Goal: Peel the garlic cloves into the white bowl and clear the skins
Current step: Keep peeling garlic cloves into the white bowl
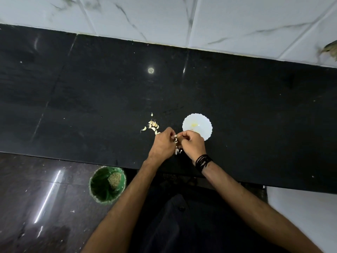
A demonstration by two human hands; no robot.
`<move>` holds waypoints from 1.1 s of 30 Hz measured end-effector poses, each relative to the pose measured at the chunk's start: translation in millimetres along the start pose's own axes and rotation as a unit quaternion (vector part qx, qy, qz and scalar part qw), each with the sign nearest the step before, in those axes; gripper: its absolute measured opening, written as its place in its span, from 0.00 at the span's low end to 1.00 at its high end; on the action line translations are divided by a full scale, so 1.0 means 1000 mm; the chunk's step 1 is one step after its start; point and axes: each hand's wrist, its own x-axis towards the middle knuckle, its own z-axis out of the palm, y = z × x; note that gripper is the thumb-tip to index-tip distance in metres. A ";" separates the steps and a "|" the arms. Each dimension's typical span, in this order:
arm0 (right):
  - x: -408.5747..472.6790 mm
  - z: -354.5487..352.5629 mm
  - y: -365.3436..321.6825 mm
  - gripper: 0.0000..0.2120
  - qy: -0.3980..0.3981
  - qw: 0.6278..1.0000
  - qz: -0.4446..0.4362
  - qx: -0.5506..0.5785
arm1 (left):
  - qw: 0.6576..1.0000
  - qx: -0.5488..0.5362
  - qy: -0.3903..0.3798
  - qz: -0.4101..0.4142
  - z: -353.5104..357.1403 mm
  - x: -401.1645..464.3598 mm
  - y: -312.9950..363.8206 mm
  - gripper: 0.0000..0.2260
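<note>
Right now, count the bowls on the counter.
1. The white bowl with a scalloped rim sits on the black counter, just beyond the right hand. The green bin stands on the floor, not the counter.

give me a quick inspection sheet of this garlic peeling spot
surface: black stone counter, glossy.
job's things: unpeeled garlic cloves left of white bowl; one clove pinched between both hands.
clutter: loose skins under the hands.
hands: left hand and right hand both grip the clove.
cables: nothing seen.
surroundings: marbled wall tiles; green bin on floor; black wrist threads.
</note>
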 end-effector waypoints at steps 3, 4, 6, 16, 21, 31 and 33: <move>-0.003 -0.001 -0.003 0.10 -0.041 0.991 0.068 0.107 | 1.000 -0.012 0.004 0.008 0.000 0.001 -0.006 0.06; -0.005 -0.002 -0.006 0.10 -0.052 0.985 0.084 0.141 | 1.000 -0.016 0.003 0.008 0.000 0.001 -0.007 0.06; -0.007 -0.003 -0.011 0.09 -0.070 0.972 0.114 0.191 | 1.000 -0.027 0.000 0.005 -0.002 0.002 -0.010 0.06; -0.008 -0.006 -0.012 0.07 -0.123 0.929 0.175 0.301 | 0.992 -0.120 -0.029 0.005 -0.009 0.008 -0.028 0.07; -0.013 0.002 -0.009 0.07 -0.040 0.975 0.032 0.216 | 0.991 -0.135 -0.020 0.000 -0.010 0.009 -0.030 0.05; -0.017 0.010 -0.009 0.04 0.011 0.991 -0.041 0.124 | 0.992 -0.124 0.002 0.014 -0.013 0.012 -0.033 0.04; -0.018 0.009 -0.012 0.05 0.013 0.986 -0.014 0.165 | 0.993 -0.114 -0.001 0.032 -0.012 0.011 -0.033 0.04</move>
